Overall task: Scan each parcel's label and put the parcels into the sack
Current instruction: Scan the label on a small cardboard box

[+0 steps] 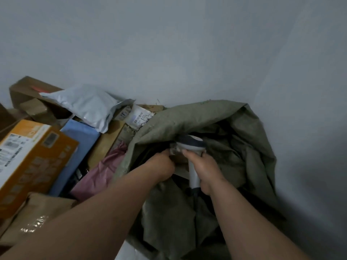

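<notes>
A grey-green woven sack (249, 156) stands open against the wall at the right. My right hand (204, 169) grips the handle of a white and dark barcode scanner (191, 147) over the sack's mouth. My left hand (161, 166) reaches into the mouth beside it and holds a small cardboard parcel (181, 163), mostly hidden by both hands. To the left lies a heap of parcels: an orange box (35, 160), a blue flat parcel (78, 151), a pink mailer (99, 173) and a grey mailer (84, 106).
Brown cartons (28, 94) are stacked behind the heap, and a taped brown parcel (37, 216) lies at the lower left. A labelled parcel (139, 115) leans at the sack's left edge. A plain grey wall (187, 44) rises right behind everything.
</notes>
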